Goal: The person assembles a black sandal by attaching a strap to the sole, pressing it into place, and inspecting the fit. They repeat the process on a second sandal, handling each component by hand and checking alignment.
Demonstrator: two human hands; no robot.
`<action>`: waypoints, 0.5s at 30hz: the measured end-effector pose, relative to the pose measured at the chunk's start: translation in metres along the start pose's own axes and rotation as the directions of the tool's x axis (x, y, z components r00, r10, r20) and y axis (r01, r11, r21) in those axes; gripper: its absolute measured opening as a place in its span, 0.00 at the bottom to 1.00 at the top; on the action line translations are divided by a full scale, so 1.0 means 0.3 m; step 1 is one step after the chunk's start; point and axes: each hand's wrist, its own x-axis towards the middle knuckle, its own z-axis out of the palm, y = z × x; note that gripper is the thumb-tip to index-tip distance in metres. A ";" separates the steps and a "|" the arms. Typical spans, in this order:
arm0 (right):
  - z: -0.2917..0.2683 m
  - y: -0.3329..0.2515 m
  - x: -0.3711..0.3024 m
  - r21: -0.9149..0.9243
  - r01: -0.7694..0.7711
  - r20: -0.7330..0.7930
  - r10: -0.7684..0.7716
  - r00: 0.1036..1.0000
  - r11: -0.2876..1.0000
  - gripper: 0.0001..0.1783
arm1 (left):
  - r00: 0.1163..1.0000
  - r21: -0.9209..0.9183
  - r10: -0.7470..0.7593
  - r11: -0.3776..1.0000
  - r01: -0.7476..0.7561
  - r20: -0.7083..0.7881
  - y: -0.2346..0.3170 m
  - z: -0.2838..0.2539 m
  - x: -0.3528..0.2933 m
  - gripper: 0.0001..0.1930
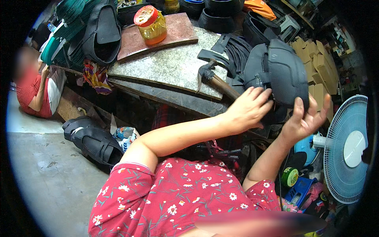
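Observation:
A black sandal (286,73) with wide padded straps is at the right end of the workbench. My left hand (246,110) is at its near left edge, fingers bent against the straps and thumb lower down; part of the grip is hidden. On the near right edge, my right hand (302,122) touches the sandal with its fingertips, the other fingers spread. Just left of my left hand lies a hammer (221,85) with a wooden handle. Behind it sits a fanned stack of black strap pieces (237,51).
A red-lidded jar (151,25) stands on a reddish board (173,33). Black sandals (102,35) are piled at the back left; more lie on the floor (43,177). A fan (347,148) stands at the right, near cardboard boxes (316,59). Another person (35,91) sits at the far left.

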 end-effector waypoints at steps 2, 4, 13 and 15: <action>0.054 0.019 0.013 -0.015 0.126 0.099 -0.124 0.987 0.992 0.27 | 1.000 0.009 0.016 1.000 -0.016 -0.017 -0.031 -0.078 -0.061 0.26; 0.108 0.032 0.029 -0.177 0.239 0.235 -0.194 0.952 0.955 0.27 | 0.992 0.083 0.025 0.996 -0.015 -0.122 -0.073 -0.163 -0.117 0.15; 0.304 0.113 0.100 -0.063 0.183 0.524 -0.124 0.843 0.981 0.40 | 0.945 0.319 -0.234 0.899 0.300 -0.230 -0.377 -0.375 -0.241 0.08; 0.310 0.133 0.109 -0.085 0.207 0.527 -0.132 0.839 0.975 0.39 | 0.961 0.348 -0.223 0.899 0.268 -0.163 -0.436 -0.366 -0.229 0.09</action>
